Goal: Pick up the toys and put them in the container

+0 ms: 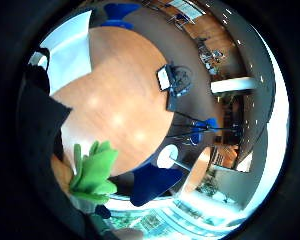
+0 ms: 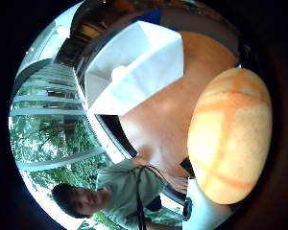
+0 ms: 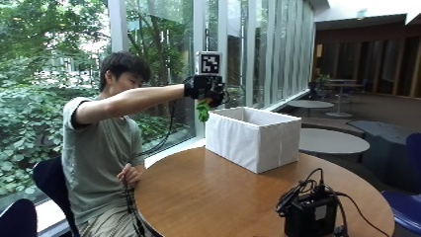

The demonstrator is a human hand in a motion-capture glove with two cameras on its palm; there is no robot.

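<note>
1. Risk first: the toy carrot (image 3: 203,109) hangs from the gloved right hand (image 3: 205,88) at the near edge of the white fabric box (image 3: 253,138), not clearly over its opening. Let go here and it could clip the rim and drop onto the round wooden table (image 3: 217,197).
2. Second risk (a judgement): the box walls look soft, so a knock from the hand could fold or shove the box.
3. Hand pose: arm stretched out at shoulder height from the seated person, palm turned down, hand above and just beside the box's near upper corner.
4. Grip: fingers are curled round the orange body of the carrot (image 2: 230,139), which fills the thumb-side palm view; green leaves (image 1: 94,172) dangle below the hand.
5. The box (image 2: 134,67) shows open-topped beneath the palm; its contents can't be made out.
6. The bare hand (image 3: 129,175) rests low at the table edge.
</note>
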